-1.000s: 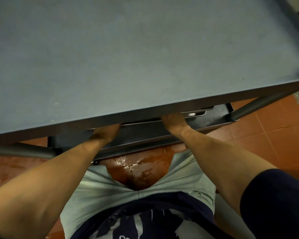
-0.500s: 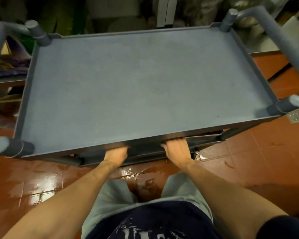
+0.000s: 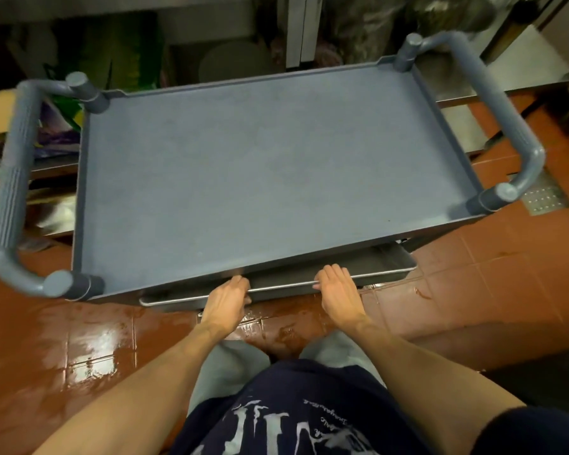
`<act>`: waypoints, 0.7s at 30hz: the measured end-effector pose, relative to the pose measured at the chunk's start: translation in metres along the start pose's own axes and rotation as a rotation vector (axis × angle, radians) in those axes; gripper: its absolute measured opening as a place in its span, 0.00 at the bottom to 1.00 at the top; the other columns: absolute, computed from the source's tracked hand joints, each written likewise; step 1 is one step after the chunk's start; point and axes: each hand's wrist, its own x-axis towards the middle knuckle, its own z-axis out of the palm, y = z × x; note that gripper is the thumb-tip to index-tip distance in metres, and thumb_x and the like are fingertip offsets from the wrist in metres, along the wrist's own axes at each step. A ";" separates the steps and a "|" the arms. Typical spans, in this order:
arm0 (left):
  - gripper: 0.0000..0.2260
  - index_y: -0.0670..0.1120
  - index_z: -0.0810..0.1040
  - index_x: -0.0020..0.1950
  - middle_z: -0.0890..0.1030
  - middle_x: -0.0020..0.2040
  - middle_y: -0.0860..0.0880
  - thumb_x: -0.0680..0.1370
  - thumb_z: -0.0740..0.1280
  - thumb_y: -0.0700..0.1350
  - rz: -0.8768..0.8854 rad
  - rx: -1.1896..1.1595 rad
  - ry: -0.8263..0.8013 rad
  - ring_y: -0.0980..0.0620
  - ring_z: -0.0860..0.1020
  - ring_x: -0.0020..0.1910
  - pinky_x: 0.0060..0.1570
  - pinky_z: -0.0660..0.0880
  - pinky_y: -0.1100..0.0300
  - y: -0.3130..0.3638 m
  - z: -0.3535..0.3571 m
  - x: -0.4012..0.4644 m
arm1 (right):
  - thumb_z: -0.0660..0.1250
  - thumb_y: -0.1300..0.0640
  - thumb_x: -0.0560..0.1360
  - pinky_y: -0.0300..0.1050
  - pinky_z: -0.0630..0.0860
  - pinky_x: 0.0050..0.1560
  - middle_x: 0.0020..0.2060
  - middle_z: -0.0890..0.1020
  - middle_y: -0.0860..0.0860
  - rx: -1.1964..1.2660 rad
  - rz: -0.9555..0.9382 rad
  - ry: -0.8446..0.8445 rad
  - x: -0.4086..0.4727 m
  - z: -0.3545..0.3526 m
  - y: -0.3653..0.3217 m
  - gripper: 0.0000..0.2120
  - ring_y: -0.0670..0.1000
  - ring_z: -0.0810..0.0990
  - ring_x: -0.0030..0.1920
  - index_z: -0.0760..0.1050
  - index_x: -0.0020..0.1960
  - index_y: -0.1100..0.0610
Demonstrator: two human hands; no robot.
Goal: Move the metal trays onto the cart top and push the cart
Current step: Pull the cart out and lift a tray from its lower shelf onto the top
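A grey plastic cart fills the middle of the view, its flat top (image 3: 270, 169) bare. Grey tube handles stand at its left end (image 3: 12, 178) and right end (image 3: 493, 103). From under the top's near edge a shallow metal tray (image 3: 381, 267) sticks out toward me, most of it hidden below the cart top. My left hand (image 3: 225, 298) is closed over the tray's near rim left of centre. My right hand (image 3: 337, 289) grips the same rim further right. Whether more trays lie beneath it I cannot tell.
Wet, shiny red floor tiles (image 3: 89, 349) surround the cart. A metal floor drain (image 3: 544, 198) sits by the cart's right end. Steel shelving with bags and boxes (image 3: 119, 50) stands behind the cart, and a steel counter (image 3: 519, 64) at the far right.
My view has risen from close under the cart top to well above it. The tray has slid out toward me from the lower level, with both hands still on its rim.
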 end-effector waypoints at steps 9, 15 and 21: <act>0.04 0.46 0.74 0.47 0.76 0.46 0.50 0.77 0.69 0.43 0.083 -0.031 -0.028 0.51 0.81 0.42 0.38 0.73 0.60 0.005 -0.029 -0.026 | 0.64 0.59 0.80 0.37 0.65 0.50 0.49 0.78 0.52 0.085 -0.060 -0.001 -0.021 -0.034 0.002 0.05 0.49 0.71 0.48 0.76 0.54 0.57; 0.07 0.48 0.74 0.46 0.76 0.43 0.55 0.74 0.71 0.48 0.085 -0.070 -0.048 0.50 0.80 0.41 0.39 0.72 0.58 0.002 -0.056 -0.031 | 0.64 0.58 0.79 0.43 0.69 0.50 0.46 0.79 0.52 0.140 -0.207 0.035 -0.021 -0.080 -0.001 0.06 0.49 0.70 0.45 0.78 0.53 0.58; 0.10 0.49 0.74 0.46 0.71 0.36 0.59 0.72 0.73 0.50 0.082 -0.103 -0.049 0.54 0.72 0.37 0.36 0.63 0.60 0.004 -0.086 -0.031 | 0.66 0.58 0.78 0.47 0.72 0.48 0.41 0.80 0.55 0.130 -0.290 -0.011 -0.010 -0.128 -0.005 0.06 0.54 0.75 0.43 0.79 0.46 0.59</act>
